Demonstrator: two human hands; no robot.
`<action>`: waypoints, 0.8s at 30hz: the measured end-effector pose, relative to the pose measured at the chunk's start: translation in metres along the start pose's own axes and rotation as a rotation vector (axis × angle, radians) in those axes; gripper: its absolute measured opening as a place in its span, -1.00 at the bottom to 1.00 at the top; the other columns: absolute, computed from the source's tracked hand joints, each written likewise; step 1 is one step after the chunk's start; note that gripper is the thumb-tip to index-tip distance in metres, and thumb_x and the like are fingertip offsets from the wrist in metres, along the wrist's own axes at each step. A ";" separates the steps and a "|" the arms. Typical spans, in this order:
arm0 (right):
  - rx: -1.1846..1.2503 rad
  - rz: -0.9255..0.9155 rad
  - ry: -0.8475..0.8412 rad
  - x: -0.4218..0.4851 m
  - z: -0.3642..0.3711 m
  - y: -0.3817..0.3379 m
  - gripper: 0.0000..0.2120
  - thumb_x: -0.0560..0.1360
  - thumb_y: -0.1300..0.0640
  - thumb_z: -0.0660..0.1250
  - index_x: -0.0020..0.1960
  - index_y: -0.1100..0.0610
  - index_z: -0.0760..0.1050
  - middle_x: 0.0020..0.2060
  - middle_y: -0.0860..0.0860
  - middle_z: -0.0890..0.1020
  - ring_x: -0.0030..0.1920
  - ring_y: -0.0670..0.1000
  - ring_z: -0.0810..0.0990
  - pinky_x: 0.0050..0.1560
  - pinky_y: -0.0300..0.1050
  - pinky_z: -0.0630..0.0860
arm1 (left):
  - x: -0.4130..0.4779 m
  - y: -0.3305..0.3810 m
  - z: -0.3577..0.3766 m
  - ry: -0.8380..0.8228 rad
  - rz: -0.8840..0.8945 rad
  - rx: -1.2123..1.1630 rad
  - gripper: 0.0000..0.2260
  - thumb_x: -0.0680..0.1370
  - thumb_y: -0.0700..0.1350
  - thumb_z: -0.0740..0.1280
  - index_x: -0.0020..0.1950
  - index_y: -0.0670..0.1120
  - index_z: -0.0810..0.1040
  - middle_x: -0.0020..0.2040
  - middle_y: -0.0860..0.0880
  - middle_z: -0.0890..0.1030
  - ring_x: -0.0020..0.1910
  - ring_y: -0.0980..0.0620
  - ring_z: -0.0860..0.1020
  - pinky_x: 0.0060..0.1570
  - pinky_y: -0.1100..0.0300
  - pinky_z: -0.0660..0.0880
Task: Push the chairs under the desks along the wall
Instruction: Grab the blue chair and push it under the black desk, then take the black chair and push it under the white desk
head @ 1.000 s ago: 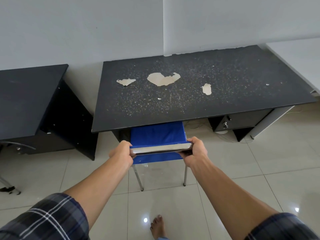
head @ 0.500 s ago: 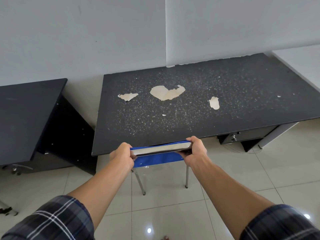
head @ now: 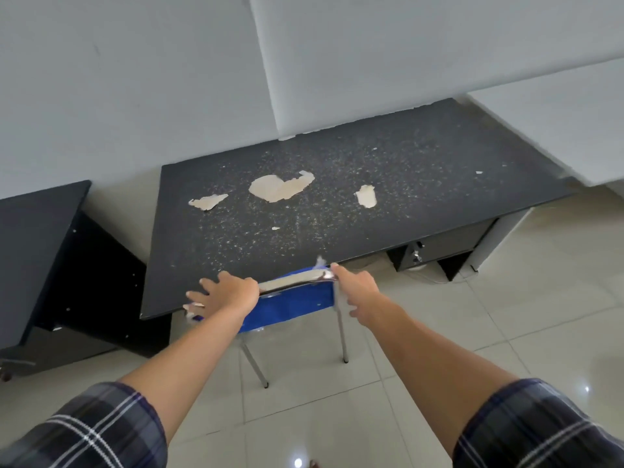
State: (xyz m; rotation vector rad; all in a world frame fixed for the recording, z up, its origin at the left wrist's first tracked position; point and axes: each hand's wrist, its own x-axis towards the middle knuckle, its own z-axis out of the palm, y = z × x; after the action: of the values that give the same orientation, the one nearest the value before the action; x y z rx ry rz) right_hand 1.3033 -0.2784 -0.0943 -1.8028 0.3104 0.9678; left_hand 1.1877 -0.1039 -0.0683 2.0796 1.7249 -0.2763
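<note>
A blue chair with metal legs stands tucked under a black desk against the wall; only its backrest and two rear legs show. The desk top is speckled and has peeled patches. My left hand is off the backrest at its left end, fingers spread over the desk's front edge. My right hand is at the backrest's right end, fingers loosened and blurred, holding nothing.
A second black desk stands to the left, with a chair base partly visible under it. A white desk stands at the right. A drawer unit hangs under the black desk's right side. The floor is glossy tile.
The chair slid farther under the desk until its seat vanished. Both hands then let go of the backrest and opened.
</note>
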 end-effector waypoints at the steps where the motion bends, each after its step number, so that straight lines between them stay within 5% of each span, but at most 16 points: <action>1: -0.105 -0.054 0.032 -0.005 -0.019 0.002 -0.29 0.51 -0.24 0.33 0.47 0.18 0.29 0.31 0.11 0.51 0.21 0.15 0.51 0.14 0.01 0.45 | -0.014 0.014 0.006 -0.002 0.092 0.063 -0.47 0.54 0.06 0.17 0.51 -0.01 0.27 0.57 -0.12 0.10 0.53 -0.25 0.00 0.47 -0.25 -0.14; 4: -0.381 -0.194 0.123 -0.014 -0.087 0.016 -0.25 0.57 -0.24 0.26 0.55 0.21 0.18 0.43 0.16 0.45 0.41 0.20 0.43 0.30 0.01 0.40 | -0.062 0.060 0.031 -0.005 0.368 0.225 -0.49 0.57 0.08 0.12 0.52 0.02 0.26 0.56 -0.09 0.17 0.53 -0.23 0.06 0.45 -0.30 -0.18; 11: -0.657 -0.228 0.392 -0.038 -0.279 0.073 -0.21 0.50 -0.33 0.27 0.54 0.12 0.21 0.47 0.15 0.38 0.49 0.22 0.30 0.44 0.23 0.30 | -0.219 0.189 0.113 -0.063 0.867 0.379 -0.43 0.57 0.23 0.11 0.53 0.05 0.22 0.55 -0.08 0.19 0.52 -0.19 0.12 0.46 -0.28 -0.09; 24: -0.508 0.067 0.780 -0.111 -0.594 0.198 -0.26 0.52 -0.25 0.33 0.54 0.11 0.21 0.50 0.17 0.34 0.53 0.20 0.25 0.49 0.27 0.24 | -0.512 0.360 0.271 -0.144 1.468 0.556 -0.42 0.54 0.24 0.20 0.49 0.01 0.29 0.46 -0.08 0.36 0.48 -0.13 0.25 0.46 -0.25 -0.01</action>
State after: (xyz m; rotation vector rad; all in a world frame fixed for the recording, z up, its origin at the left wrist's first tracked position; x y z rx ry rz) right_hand 1.3914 -0.9063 -0.0516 -2.6143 0.6472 0.3494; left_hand 1.4609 -0.7283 -0.0299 2.9649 -0.2861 -0.4050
